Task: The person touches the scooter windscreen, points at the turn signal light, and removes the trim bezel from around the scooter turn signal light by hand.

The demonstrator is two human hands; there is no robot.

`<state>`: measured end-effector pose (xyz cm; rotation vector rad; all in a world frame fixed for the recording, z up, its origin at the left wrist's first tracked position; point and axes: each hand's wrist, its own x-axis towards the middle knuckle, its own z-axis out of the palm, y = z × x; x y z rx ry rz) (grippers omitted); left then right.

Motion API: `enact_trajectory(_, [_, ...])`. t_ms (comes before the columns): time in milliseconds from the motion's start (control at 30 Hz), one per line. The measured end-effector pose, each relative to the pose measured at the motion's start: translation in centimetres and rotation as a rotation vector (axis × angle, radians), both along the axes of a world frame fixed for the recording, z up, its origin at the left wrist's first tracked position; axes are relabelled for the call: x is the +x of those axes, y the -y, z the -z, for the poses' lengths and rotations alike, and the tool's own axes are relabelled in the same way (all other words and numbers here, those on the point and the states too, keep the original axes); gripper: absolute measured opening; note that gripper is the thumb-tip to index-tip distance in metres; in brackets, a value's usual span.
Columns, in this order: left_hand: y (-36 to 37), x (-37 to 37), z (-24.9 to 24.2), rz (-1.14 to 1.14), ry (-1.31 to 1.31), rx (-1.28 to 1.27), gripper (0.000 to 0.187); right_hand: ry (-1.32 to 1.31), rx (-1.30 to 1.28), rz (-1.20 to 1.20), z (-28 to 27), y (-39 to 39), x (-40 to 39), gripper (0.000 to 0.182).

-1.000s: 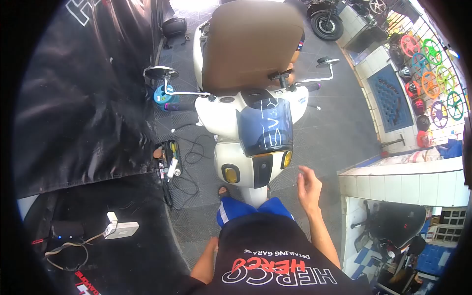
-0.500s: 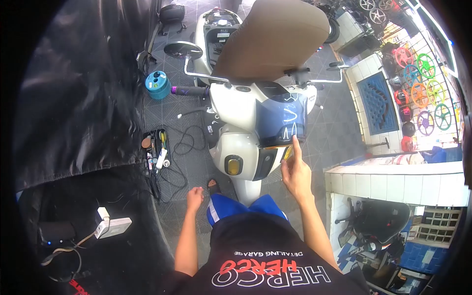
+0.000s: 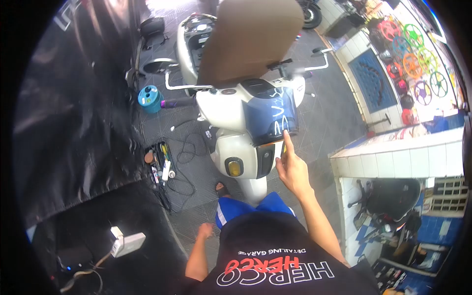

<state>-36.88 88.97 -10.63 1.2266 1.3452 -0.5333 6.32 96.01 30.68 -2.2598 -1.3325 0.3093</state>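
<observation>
A white scooter [image 3: 221,110] stands in front of me. Its dark blue tinted windscreen [image 3: 265,115] carries white marks and bright reflections. My right hand [image 3: 294,169] has its index finger stretched out, the tip at the screen's lower right edge; the thumb is apart and the other fingers are bent. No object shows in this hand. Below the amber lamp [image 3: 234,168], off to the left, my left hand [image 3: 205,230] hangs beside my leg with its fingers curled in. I see nothing in it, and it touches no part of the scooter.
A tray of small bottles and tools [image 3: 160,164] lies on the floor at left, beside a loose black cable [image 3: 187,147]. A teal round container [image 3: 150,98] stands near the handlebar grip. Black sheeting [image 3: 73,123] hangs at left; a tiled ledge [image 3: 393,164] runs along the right.
The view has shifted, so the scooter appears slightly further left. My right fingertip stays near the screen's lower edge, and my left hand hangs lower in view.
</observation>
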Motion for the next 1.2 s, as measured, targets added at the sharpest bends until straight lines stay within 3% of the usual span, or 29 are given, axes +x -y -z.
enact_trajectory(133, [-3.0,1.9,-4.2,-0.194,-0.072,0.004,0.034,-0.049,-0.041,0.004,-0.3,0.2,0.2,0.088])
enact_trajectory(233, [-5.8,3.1,-4.8,-0.203,-0.032,0.056,0.034,-0.071,-0.048,-0.027,-0.1,0.4,0.6,0.088])
enact_trajectory(333, [-9.1,5.5,-5.0,-0.007,0.071,0.332,0.035,-0.101,-0.045,-0.065,-0.3,0.9,1.2,0.089])
enact_trajectory(367, [-10.2,6.8,-5.6,-0.061,0.143,0.421,0.033,-0.127,0.005,-0.081,-0.4,1.1,1.5,0.088])
enact_trajectory(500, [-14.6,17.2,-18.1,-0.211,0.537,0.775,0.029,-0.293,0.191,-0.044,-1.6,2.1,3.6,0.085])
enact_trajectory(567, [-16.0,22.0,-24.3,-0.271,0.681,0.814,0.027,-0.388,0.284,0.01,-1.7,2.4,6.2,0.079])
enact_trajectory(600, [-16.8,25.0,-28.6,-0.343,0.747,0.812,0.026,-0.604,0.476,0.131,0.8,1.9,9.1,0.069])
enact_trajectory(633, [-17.3,27.7,-31.5,-0.405,0.828,0.79,0.025,-0.755,0.482,0.185,1.4,1.9,10.8,0.064])
enact_trajectory(700, [-17.3,31.4,-33.6,-0.621,0.985,0.726,0.027,-0.991,0.477,0.26,2.6,1.7,13.1,0.065])
enact_trajectory(767, [-16.2,35.0,-35.8,-0.846,1.006,0.814,0.033,-0.803,0.567,0.284,4.7,1.0,13.5,0.061])
enact_trajectory(833, [-14.8,37.5,-36.1,-0.957,0.929,0.938,0.038,-0.738,0.613,0.264,6.4,0.8,12.6,0.067])
enact_trajectory(867, [-14.0,38.0,-36.2,-0.883,0.861,0.958,0.042,-0.675,0.592,0.089,8.0,0.6,12.3,0.072])
enact_trajectory(933, [-12.4,39.4,-36.2,-0.875,0.846,0.916,0.044,-0.757,0.427,-0.115,6.1,1.0,12.4,0.076])
enact_trajectory(967, [-11.9,39.8,-36.3,-0.872,0.834,0.896,0.044,-0.903,0.281,-0.154,4.6,1.7,12.7,0.076])
enact_trajectory(1200, [-12.1,40.6,-36.8,-0.863,0.702,0.97,0.045,-0.917,0.255,-0.273,5.4,1.7,16.3,0.074])
